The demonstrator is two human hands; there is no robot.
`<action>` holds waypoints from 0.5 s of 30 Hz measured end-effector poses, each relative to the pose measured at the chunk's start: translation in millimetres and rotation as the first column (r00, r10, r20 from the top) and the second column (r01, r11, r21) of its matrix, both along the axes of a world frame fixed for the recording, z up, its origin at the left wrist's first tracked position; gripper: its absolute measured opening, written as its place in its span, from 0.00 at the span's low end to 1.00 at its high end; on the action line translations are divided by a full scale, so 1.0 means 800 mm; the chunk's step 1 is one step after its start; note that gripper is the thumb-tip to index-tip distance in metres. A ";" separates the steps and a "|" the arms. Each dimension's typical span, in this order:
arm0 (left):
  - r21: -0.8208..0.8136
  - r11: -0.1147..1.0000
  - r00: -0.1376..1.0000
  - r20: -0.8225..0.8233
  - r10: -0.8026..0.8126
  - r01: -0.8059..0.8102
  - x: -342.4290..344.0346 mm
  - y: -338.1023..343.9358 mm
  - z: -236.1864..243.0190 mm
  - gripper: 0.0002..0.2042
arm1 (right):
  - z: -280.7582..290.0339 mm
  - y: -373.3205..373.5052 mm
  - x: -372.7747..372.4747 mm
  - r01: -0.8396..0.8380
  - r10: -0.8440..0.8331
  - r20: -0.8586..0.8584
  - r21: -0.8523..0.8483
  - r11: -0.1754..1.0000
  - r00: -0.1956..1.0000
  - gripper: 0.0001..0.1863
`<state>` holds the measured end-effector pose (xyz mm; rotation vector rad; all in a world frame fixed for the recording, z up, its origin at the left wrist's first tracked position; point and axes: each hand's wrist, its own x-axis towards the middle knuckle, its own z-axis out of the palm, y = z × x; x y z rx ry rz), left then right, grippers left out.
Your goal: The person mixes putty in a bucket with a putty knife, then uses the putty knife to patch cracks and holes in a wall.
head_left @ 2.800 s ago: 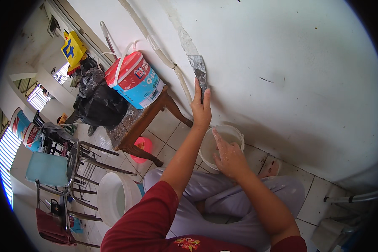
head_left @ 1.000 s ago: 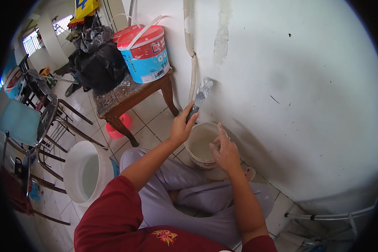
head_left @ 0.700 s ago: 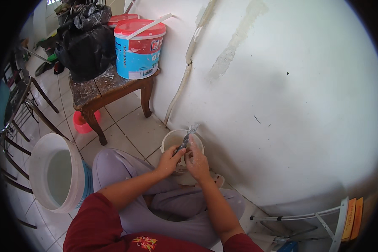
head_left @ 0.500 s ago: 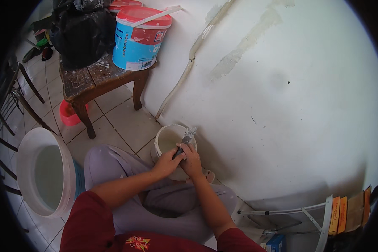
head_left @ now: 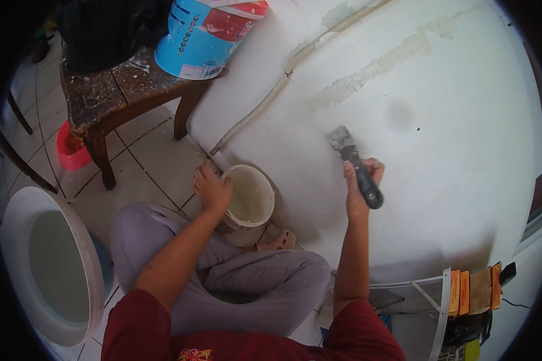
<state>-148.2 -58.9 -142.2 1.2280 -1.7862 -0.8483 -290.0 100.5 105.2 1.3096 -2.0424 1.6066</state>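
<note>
My right hand [head_left: 361, 186] is closed around the dark handle of a putty knife [head_left: 355, 165]. Its wide metal blade, smeared with pale filler, points up and left in front of the white wall. At the left rim of a small whitish bucket [head_left: 250, 195], my left hand [head_left: 212, 189] has its thumb at the edge and bent fingers outside, seemingly gripping it. Pale matter coats the bucket's inside; how full it is I cannot tell. A rough grey patch strip [head_left: 373, 72] runs diagonally up the wall.
A large white tub [head_left: 81, 240] of cloudy water stands at left. Behind it, a worn wooden stool [head_left: 96, 102] carries a blue paint bucket [head_left: 196, 39] and a black bag [head_left: 114, 36]. A pink bowl [head_left: 72, 153] sits on the tiles. A metal-framed rack [head_left: 442, 313] stands right.
My hands have come apart from over the small bucket. The right has carried the putty knife rightward and up to the wall; the left has moved to the bucket's left rim. The view has shifted.
</note>
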 end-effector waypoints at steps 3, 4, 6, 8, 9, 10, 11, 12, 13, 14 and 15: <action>0.541 0.839 0.993 0.113 -0.013 -0.051 -0.024 0.000 -0.019 0.39 | 0.099 -0.007 -0.032 -0.052 0.020 -0.181 -0.175 0.983 0.983 0.17; 0.686 0.723 0.994 0.107 0.016 -0.085 -0.027 0.000 -0.020 0.40 | 0.128 -0.013 -0.039 -0.080 0.036 -0.208 -0.210 0.974 0.978 0.18; 0.810 0.577 0.994 0.101 0.033 -0.101 -0.032 0.000 -0.018 0.41 | 0.184 -0.026 -0.044 -0.092 0.026 -0.260 -0.245 0.965 0.965 0.22; 0.917 0.322 0.918 -0.320 0.233 0.237 -0.028 -0.003 -0.010 0.40 | 0.228 -0.042 -0.031 -0.100 0.034 -0.298 -0.210 0.972 0.954 0.25; 0.919 0.317 0.919 -0.316 0.237 0.234 -0.029 -0.006 -0.019 0.40 | 0.243 -0.053 -0.022 -0.130 0.072 -0.308 -0.173 0.976 0.949 0.26; 0.908 0.343 0.914 -0.331 0.236 0.240 -0.030 -0.008 -0.026 0.38 | 0.253 -0.060 -0.016 -0.117 0.070 -0.326 -0.129 0.985 0.943 0.24; 0.896 0.369 0.909 -0.346 0.234 0.246 -0.032 -0.009 -0.032 0.37 | 0.259 -0.064 -0.011 -0.117 0.072 -0.324 -0.122 0.986 0.943 0.24; 0.899 0.363 0.909 -0.343 0.236 0.245 -0.034 -0.008 -0.039 0.37 | 0.265 -0.067 -0.006 -0.073 0.076 -0.321 0.021 0.997 0.944 0.23; 0.897 0.374 0.917 -0.333 0.219 0.237 -0.036 -0.010 -0.041 0.36 | 0.267 -0.069 -0.004 -0.028 0.080 -0.319 0.163 0.986 0.944 0.22; 0.894 0.385 0.924 -0.324 0.202 0.229 -0.036 -0.010 -0.043 0.36 | 0.266 -0.073 -0.004 -0.018 0.126 -0.341 0.304 0.953 0.932 0.20; 0.896 0.381 0.925 -0.321 0.203 0.228 -0.035 -0.010 -0.046 0.36 | 0.261 -0.080 -0.007 -0.018 0.127 -0.339 0.308 0.951 0.932 0.20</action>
